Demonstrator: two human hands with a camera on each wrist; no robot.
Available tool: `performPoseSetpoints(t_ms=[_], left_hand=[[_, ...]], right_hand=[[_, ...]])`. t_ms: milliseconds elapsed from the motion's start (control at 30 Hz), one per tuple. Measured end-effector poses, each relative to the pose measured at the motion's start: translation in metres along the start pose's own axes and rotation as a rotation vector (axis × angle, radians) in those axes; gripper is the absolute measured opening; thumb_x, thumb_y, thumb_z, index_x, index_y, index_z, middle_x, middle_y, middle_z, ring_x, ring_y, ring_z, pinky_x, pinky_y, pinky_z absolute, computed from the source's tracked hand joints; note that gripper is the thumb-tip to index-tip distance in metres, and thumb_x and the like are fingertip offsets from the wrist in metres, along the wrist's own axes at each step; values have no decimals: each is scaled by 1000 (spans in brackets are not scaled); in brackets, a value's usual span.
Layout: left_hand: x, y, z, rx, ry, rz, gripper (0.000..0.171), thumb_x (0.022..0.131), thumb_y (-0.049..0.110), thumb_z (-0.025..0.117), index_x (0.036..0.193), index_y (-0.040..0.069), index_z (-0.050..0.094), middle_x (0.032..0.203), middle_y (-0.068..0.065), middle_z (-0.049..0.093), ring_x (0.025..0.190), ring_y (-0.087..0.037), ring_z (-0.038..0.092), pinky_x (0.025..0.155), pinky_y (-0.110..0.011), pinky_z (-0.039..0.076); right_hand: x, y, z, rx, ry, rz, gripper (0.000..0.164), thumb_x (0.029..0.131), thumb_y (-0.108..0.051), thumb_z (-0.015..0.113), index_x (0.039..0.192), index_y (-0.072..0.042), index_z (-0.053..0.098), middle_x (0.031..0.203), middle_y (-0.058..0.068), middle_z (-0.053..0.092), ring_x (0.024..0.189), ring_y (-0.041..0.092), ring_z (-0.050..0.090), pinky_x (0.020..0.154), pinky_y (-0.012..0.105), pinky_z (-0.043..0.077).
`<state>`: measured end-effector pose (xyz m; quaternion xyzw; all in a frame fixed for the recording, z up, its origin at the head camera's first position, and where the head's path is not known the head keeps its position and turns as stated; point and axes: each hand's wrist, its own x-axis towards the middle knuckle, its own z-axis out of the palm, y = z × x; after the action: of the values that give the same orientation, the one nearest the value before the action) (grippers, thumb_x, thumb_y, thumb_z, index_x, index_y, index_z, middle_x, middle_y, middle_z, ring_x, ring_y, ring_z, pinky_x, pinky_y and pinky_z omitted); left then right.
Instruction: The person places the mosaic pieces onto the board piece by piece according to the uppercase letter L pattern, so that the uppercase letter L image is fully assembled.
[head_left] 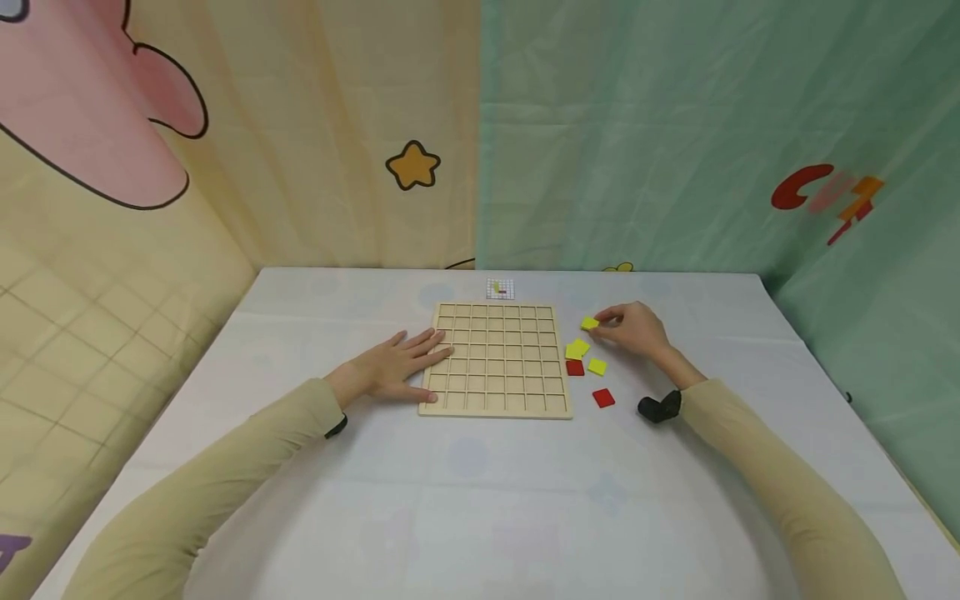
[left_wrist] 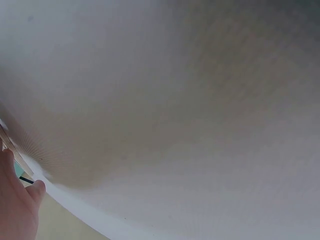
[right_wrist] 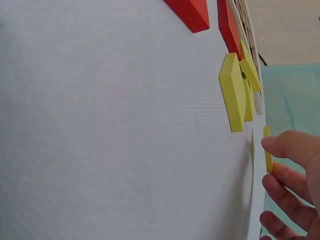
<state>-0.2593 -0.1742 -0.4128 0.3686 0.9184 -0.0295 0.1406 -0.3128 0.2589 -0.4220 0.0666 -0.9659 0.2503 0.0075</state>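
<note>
A wooden grid board (head_left: 495, 412) lies on the white table, its squares bare. My left hand (head_left: 393, 364) rests spread on the board's left edge, fingers straight; only its thumb side (left_wrist: 20, 210) shows in the left wrist view. To the right of the board, my right hand (head_left: 633, 331) pinches a yellow square tile (head_left: 589, 322) between thumb and fingers. In the right wrist view that tile (right_wrist: 268, 157) is seen edge-on, raised over the cloth. Nearer me lie more yellow tiles (head_left: 597, 367), two of them overlapping, and two red tiles (head_left: 603, 397).
A small card (head_left: 500, 289) with a printed grid and coloured squares lies behind the board. Curtains (head_left: 637, 133) hang behind the table's far edge (head_left: 337, 269). A black strap piece (head_left: 660, 407) sits at my right wrist.
</note>
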Motion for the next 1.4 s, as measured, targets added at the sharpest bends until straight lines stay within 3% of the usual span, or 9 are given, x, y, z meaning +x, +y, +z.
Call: performPoseSetpoints(t_ms=[333,667,967,1400], left_hand=[[2,-1,-1,-11,-11,-9,84,91,71,36,156,29,4,163,-2,-6,151,-22,-4,119,-56,6],[-1,2,-4,-7,0,2,83,91,67,40,156,25,8,164,-4,-2,151,-25,-2,119,-57,7],[-3,4,-4,2,2,14,83,92,66,40,156,23,10,164,-6,-1,151,-26,-1,118,-58,8],[-3,0,1,18,11,28,82,93,67,38,156,23,9,164,-7,-1,151,-27,0,118,-57,10]], right_hand=[[2,-23,-7,11,4,-48,37,84,-31,71,110,-5,72,108,15,71,104,32,56,83,43,49],[11,-42,-8,-12,-1,-199,33,83,-30,73,108,-8,74,102,12,74,101,31,62,81,43,51],[18,-73,0,15,-39,-215,35,84,-30,72,111,-7,73,106,14,72,103,30,61,88,45,49],[30,-112,24,68,-65,-217,37,82,-34,74,110,-9,74,109,11,72,106,29,62,88,44,51]])
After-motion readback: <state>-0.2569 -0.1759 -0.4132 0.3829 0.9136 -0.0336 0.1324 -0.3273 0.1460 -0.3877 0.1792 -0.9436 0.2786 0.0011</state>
